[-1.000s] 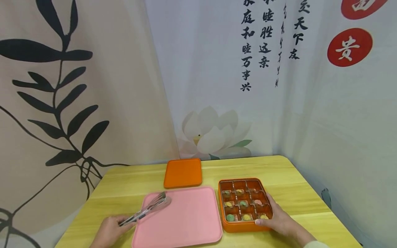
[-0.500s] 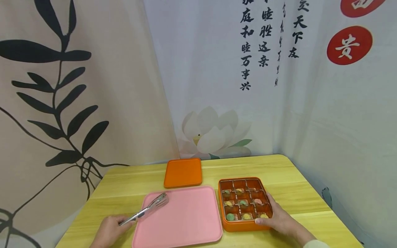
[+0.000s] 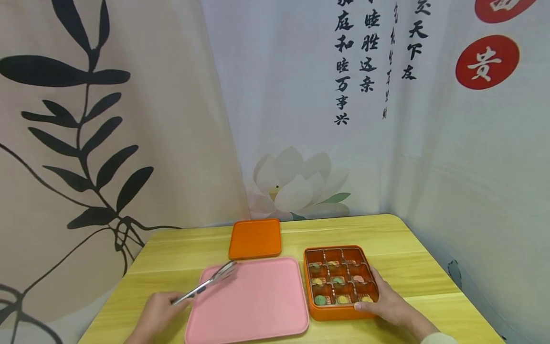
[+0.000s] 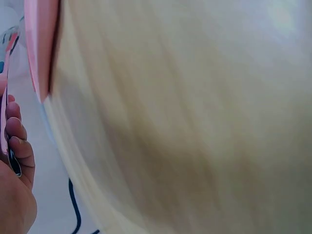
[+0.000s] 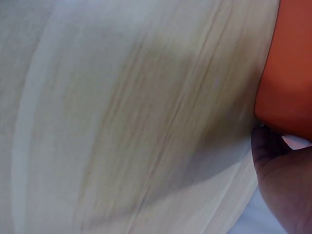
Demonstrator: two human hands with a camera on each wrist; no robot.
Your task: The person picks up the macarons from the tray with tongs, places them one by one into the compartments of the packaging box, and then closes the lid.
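Metal tongs (image 3: pixel 210 281) lie in the grip of my left hand (image 3: pixel 158 313), their tips over the far left corner of the pink tray (image 3: pixel 253 306). The left wrist view shows curled fingers (image 4: pixel 18 130) around the tongs' handle. My right hand (image 3: pixel 388 301) holds the near right corner of an orange box (image 3: pixel 333 314), thumb at the front and fingers along the right side. Inside, a clear divider makes several compartments with small green, yellow and pink pieces (image 3: pixel 320 300). In the right wrist view the thumb (image 5: pixel 265 146) meets the box's orange wall (image 5: pixel 287 73).
A flat orange lid (image 3: pixel 255 239) lies behind the pink tray, near the back edge of the wooden table (image 3: pixel 412 267). Printed curtains (image 3: pixel 292 119) hang close behind and to the right. A dark cable (image 4: pixel 74 204) shows beyond the table's edge in the left wrist view.
My left hand has shifted slightly up and right, and the tongs have turned, their two arms now looking closer together. The right hand and the box stay put.
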